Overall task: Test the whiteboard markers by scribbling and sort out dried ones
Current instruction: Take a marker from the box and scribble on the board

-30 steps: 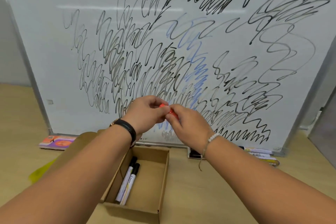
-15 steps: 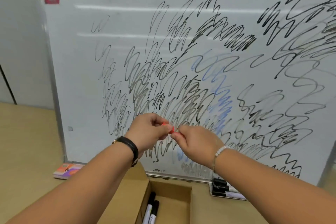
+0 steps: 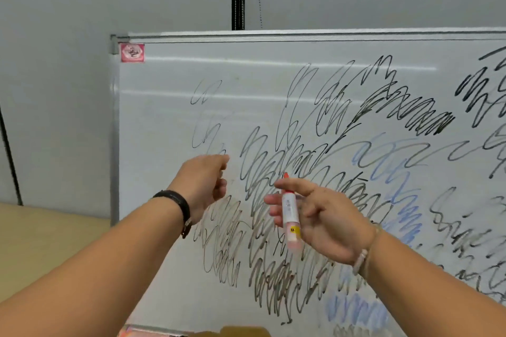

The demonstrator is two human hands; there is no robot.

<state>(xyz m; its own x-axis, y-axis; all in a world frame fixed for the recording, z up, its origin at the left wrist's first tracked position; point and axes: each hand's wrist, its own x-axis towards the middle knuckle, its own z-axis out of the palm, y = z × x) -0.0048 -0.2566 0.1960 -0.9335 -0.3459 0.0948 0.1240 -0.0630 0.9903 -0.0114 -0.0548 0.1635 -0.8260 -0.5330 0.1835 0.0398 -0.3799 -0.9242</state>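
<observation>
From the head view, the only one we have, the right hand (image 3: 323, 216) holds the red marker (image 3: 290, 210) in front of the whiteboard (image 3: 164, 123). The marker stands nearly upright across the fingers. Its bare red tip rises just above the index finger, and its tail end pokes out below the little finger. We judge it is carried this way because the cap is off and the tip must face the board to write. No red line shows anywhere on the board, so we take it the scribble test of this marker is not yet done.

The left hand (image 3: 204, 180) hangs to the left of the right hand and a little higher, apart from it and from the marker. We see its back, with the fingers curled away from us. The cap may sit inside them, but we cannot tell whether they hold anything. A dark watch (image 3: 175, 201) sits on that wrist, and a pale bead bracelet (image 3: 361, 258) on the right one.

Behind and around both hands the board is thick with black scribbles (image 3: 405, 109). Blue scribbles (image 3: 397, 180) lie to the right of the right hand. Up and to the left of the left hand the board is bare, which we think is a good spot for a fresh mark. A red sticker (image 3: 132, 52) marks that corner.
</observation>
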